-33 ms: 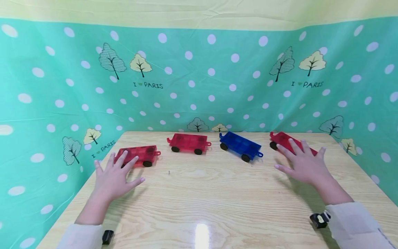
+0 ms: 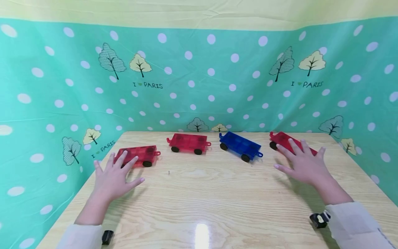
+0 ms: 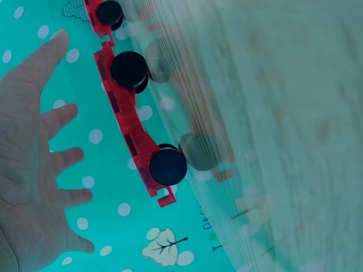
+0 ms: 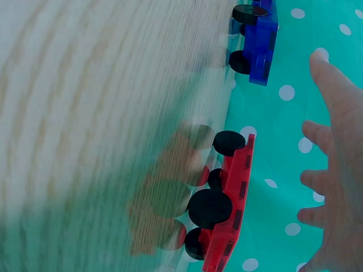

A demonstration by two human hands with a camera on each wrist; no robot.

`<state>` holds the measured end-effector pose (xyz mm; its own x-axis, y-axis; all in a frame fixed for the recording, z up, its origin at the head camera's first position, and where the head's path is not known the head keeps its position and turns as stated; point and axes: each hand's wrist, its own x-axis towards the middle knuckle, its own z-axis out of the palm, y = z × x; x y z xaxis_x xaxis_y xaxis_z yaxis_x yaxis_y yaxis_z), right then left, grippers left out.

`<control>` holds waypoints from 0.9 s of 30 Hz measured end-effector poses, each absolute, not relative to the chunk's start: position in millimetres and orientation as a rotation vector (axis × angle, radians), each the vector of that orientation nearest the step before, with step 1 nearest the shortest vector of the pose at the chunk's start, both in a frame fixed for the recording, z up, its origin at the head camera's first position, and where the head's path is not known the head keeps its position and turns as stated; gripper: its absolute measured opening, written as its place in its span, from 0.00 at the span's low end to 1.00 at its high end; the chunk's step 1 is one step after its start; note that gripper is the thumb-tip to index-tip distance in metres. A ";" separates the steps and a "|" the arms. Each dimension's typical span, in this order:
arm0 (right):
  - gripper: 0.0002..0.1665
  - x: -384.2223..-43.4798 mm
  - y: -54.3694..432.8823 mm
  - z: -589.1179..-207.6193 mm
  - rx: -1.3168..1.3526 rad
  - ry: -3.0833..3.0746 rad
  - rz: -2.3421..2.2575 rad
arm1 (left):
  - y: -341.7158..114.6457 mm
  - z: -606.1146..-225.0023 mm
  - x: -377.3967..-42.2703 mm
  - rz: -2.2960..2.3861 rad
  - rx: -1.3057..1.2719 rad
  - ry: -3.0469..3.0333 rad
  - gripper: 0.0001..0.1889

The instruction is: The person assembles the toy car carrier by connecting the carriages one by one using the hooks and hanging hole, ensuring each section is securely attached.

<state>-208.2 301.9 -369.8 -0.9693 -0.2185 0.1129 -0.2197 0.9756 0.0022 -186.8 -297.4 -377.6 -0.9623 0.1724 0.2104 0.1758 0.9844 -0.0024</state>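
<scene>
My left hand, fingers spread, hovers in front of the leftmost red toy wagon and hides part of it in the head view. The left wrist view shows a gap between that hand and the wagon. On the other side, my right hand is spread too, its fingers overlapping the rightmost red toy wagon. Apart from that wagon in the right wrist view, the hand holds nothing. Between them stand another red toy wagon and a blue toy wagon, angled.
All the wagons stand on black wheels along the back of a light wood table. A green dotted cloth with printed trees rises behind and at both sides. Small black devices sit by the sleeves.
</scene>
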 end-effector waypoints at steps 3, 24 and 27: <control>0.52 -208.4 302.0 -370.2 0.336 -3.007 0.019 | -298.2 -378.6 -187.2 -0.034 -0.262 -2.914 0.46; 0.53 -205.5 298.0 -368.4 0.353 -2.968 0.052 | -300.5 -373.0 -185.8 -0.042 -0.285 -2.869 0.46; 0.53 -206.1 296.3 -368.1 0.358 -2.962 0.054 | -299.8 -372.2 -185.1 -0.047 -0.287 -2.863 0.46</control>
